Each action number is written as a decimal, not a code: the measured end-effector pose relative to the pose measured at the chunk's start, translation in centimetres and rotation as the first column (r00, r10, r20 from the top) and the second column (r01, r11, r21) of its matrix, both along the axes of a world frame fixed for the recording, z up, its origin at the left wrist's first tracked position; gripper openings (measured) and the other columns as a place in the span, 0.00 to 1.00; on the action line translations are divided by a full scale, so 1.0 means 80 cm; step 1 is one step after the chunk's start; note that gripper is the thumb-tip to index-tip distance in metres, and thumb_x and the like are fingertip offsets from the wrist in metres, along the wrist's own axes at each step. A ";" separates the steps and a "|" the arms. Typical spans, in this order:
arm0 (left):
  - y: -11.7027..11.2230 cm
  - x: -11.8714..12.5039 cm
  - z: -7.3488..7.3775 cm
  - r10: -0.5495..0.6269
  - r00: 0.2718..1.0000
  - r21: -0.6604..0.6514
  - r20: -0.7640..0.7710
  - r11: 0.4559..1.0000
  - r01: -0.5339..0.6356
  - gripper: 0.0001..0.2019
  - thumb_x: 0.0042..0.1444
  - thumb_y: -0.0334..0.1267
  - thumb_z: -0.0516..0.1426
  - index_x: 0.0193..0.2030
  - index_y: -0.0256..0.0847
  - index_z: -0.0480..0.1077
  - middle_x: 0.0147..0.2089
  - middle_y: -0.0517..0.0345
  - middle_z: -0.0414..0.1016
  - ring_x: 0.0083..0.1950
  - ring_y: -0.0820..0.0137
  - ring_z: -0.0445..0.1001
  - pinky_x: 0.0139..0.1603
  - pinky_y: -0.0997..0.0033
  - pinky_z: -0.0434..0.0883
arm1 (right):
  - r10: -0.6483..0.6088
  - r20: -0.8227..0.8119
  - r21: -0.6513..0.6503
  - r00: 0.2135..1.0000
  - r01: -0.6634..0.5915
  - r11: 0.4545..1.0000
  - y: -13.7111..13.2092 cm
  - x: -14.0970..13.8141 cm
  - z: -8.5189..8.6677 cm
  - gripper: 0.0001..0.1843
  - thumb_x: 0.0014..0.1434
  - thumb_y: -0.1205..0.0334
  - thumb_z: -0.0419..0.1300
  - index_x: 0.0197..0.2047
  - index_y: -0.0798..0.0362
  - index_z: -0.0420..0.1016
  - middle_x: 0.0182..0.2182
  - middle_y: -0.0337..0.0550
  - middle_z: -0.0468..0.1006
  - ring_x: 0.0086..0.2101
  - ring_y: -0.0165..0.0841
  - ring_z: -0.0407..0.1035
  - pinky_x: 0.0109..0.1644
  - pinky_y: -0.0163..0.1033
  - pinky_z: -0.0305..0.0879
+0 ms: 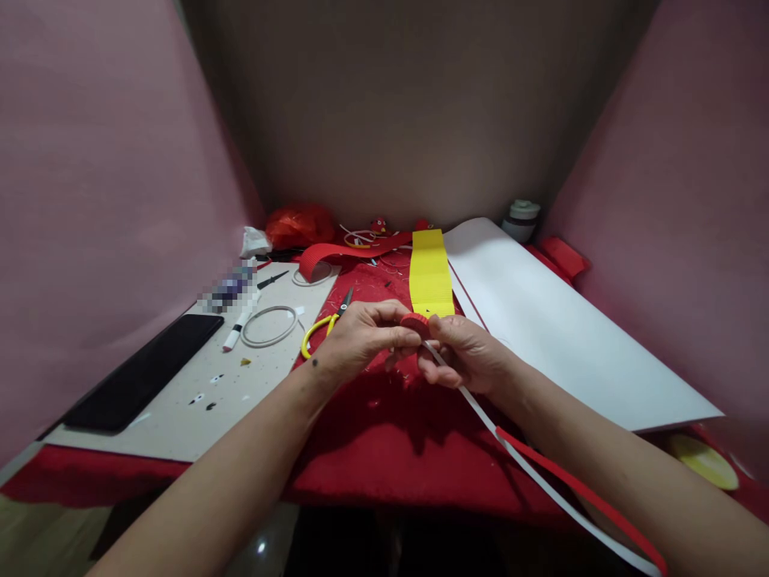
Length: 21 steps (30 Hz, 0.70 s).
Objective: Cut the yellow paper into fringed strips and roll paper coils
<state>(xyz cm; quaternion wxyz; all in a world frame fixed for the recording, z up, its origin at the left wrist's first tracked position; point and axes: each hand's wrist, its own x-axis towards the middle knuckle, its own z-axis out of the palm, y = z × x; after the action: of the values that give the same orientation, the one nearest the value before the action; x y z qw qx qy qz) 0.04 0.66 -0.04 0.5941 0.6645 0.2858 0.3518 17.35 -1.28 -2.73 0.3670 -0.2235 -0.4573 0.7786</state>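
Between my fingertips is a small red roll with a ridged edge, like coiled corrugated paper. A narrow paper strip, white on one face and red on the other, trails from it down past my right forearm. My left hand pinches the roll from the left, thumb and fingers closed. My right hand is closed at the roll's right side, where the strip comes off it. Yellow-handled scissors lie just beyond my left hand. Past the roll lies a wide yellow corrugated strip.
At left, a grey board holds a black phone, a marker, a ring-shaped coil and small paper bits. A large white sheet covers the right. Behind are a red corrugated strip, a red bag and a jar.
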 end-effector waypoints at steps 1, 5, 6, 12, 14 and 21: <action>0.000 0.000 0.001 -0.003 1.000 0.005 -0.030 1.000 0.003 0.04 0.49 0.32 0.61 0.29 0.32 0.71 0.23 0.62 0.68 0.20 0.80 0.65 0.19 0.81 0.63 | 0.002 0.008 0.000 1.000 -0.002 1.000 0.000 0.000 -0.001 0.25 0.52 0.43 0.61 0.31 0.61 0.74 0.17 0.43 0.75 0.10 0.20 0.53 0.11 0.26 0.43; 0.001 -0.002 0.007 0.009 0.990 0.024 -0.142 1.000 -0.005 0.06 0.49 0.33 0.59 0.26 0.32 0.70 0.20 0.62 0.67 0.18 0.79 0.65 0.16 0.80 0.63 | 0.046 0.028 -0.004 0.999 -0.045 0.999 0.001 -0.001 -0.003 0.25 0.51 0.43 0.62 0.31 0.62 0.73 0.17 0.43 0.75 0.10 0.19 0.51 0.11 0.27 0.41; 0.001 -0.002 0.007 0.006 0.988 0.020 -0.157 1.000 -0.003 0.06 0.49 0.33 0.59 0.26 0.32 0.70 0.19 0.62 0.68 0.17 0.78 0.65 0.16 0.80 0.64 | 0.055 0.030 -0.008 0.998 -0.055 0.998 0.002 -0.001 -0.003 0.25 0.51 0.44 0.62 0.32 0.62 0.73 0.17 0.43 0.75 0.10 0.19 0.51 0.11 0.27 0.41; 0.005 -0.006 0.008 -0.027 0.984 0.005 -0.174 1.000 0.028 0.04 0.49 0.32 0.58 0.29 0.32 0.70 0.23 0.59 0.73 0.19 0.76 0.69 0.17 0.79 0.68 | 0.113 0.049 -0.037 0.992 -0.112 0.993 0.004 0.000 0.000 0.24 0.51 0.43 0.61 0.32 0.61 0.73 0.17 0.42 0.75 0.10 0.19 0.52 0.11 0.27 0.42; 0.006 -0.007 0.009 -0.038 0.983 0.027 -0.180 0.999 0.044 0.03 0.49 0.31 0.57 0.29 0.32 0.70 0.23 0.59 0.73 0.19 0.77 0.70 0.17 0.79 0.68 | 0.122 0.055 -0.051 0.991 -0.119 0.992 0.004 0.000 0.001 0.23 0.52 0.45 0.61 0.31 0.61 0.73 0.16 0.41 0.74 0.10 0.19 0.52 0.11 0.27 0.43; 0.013 -0.015 0.007 -0.023 0.951 0.222 -0.307 0.970 0.095 0.05 0.53 0.34 0.56 0.31 0.33 0.70 0.24 0.59 0.73 0.20 0.76 0.71 0.20 0.79 0.69 | 0.085 0.088 -0.086 0.993 -0.077 0.993 0.003 0.001 0.002 0.22 0.53 0.48 0.61 0.30 0.62 0.74 0.15 0.41 0.74 0.10 0.19 0.54 0.11 0.26 0.44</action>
<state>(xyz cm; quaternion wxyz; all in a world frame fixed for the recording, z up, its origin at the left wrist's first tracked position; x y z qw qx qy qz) -1.16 1.69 0.56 0.4712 0.7841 0.3099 0.2592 17.39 -1.03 -2.56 0.3043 -0.2549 -0.4498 0.8001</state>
